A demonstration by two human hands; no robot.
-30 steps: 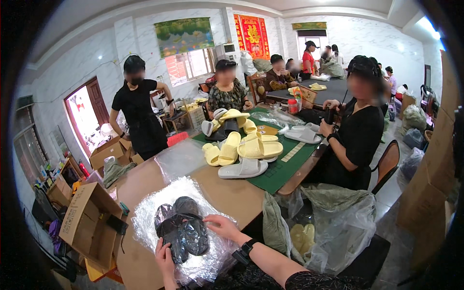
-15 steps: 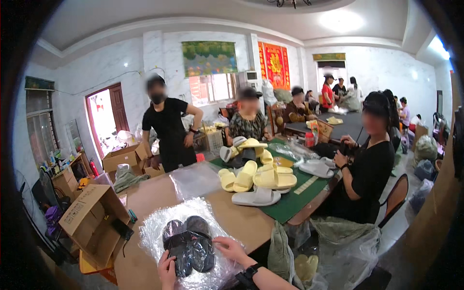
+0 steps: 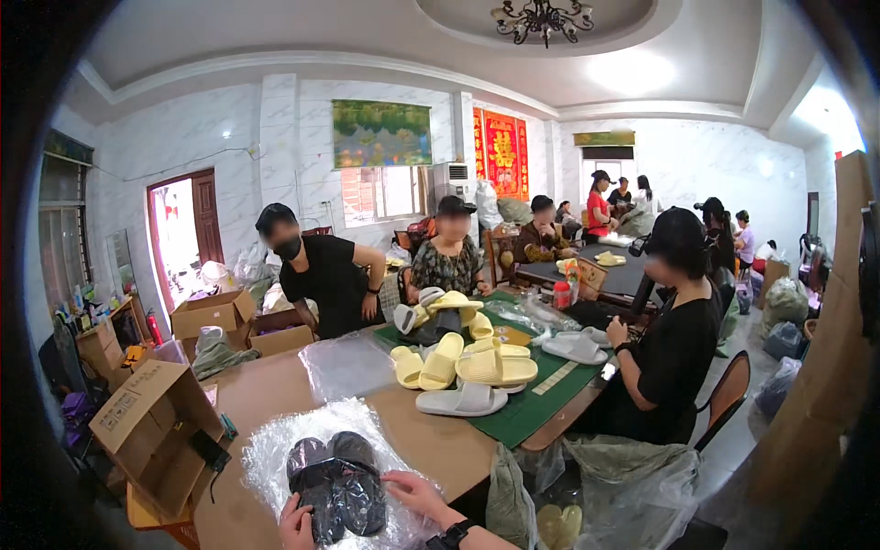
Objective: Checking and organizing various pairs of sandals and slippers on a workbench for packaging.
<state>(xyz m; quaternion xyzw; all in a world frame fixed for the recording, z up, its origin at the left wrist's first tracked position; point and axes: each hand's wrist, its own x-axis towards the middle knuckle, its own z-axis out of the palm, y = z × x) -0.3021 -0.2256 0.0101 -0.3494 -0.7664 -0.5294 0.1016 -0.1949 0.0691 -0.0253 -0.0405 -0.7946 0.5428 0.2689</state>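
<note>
A pair of black slippers (image 3: 337,486) in a clear plastic bag lies in front of me on a stack of clear plastic bags (image 3: 266,454). My left hand (image 3: 296,524) is closed at the near left edge of the bagged slippers, its fingers partly cut off by the lower edge. On their right side my right hand (image 3: 417,495) rests with fingers stretched out, the tips touching the bag. A dark watch (image 3: 449,535) is on my right wrist.
Yellow slippers (image 3: 500,367) and grey slippers (image 3: 461,401) are heaped on a green mat (image 3: 532,412). An open cardboard box (image 3: 137,440) stands left, a plastic-lined sack (image 3: 632,486) right. One person (image 3: 325,275) leans over across the table; another (image 3: 674,339) sits at right.
The view has tilted up and shifted slightly right. The person in black across the table has bent forward. My hands stay beside the bagged slippers.
</note>
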